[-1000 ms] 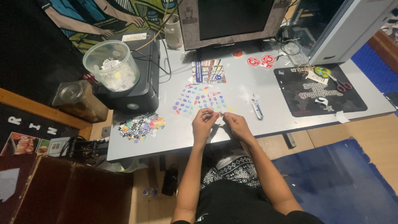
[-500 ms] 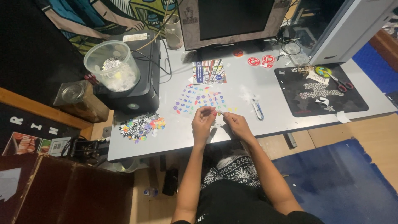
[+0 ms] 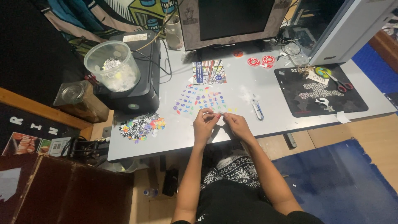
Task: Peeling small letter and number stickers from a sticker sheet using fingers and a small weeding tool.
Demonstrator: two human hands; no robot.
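My left hand [image 3: 205, 124] and my right hand [image 3: 237, 124] meet over the near edge of the grey desk [image 3: 265, 124]. Their fingertips pinch a tiny piece between them, too small to make out. Just beyond the fingers lies a sheet of small colourful stickers [image 3: 200, 102]. A pile of cut-out colourful stickers [image 3: 142, 127] sits to the left of my left hand. A small blue-handled cutter [image 3: 257, 109] lies to the right of my right hand.
A black printer [image 3: 137, 81] carries a clear plastic tub [image 3: 112, 66] of scraps at the left. A monitor [image 3: 234, 20] stands at the back. A black mat [image 3: 319, 91] with scissors [image 3: 341, 84] lies on the right. A printed card [image 3: 209, 72] and red round stickers [image 3: 261, 61] lie further back.
My hands stay together at the desk edge, with only small finger movements. Nothing else has moved.
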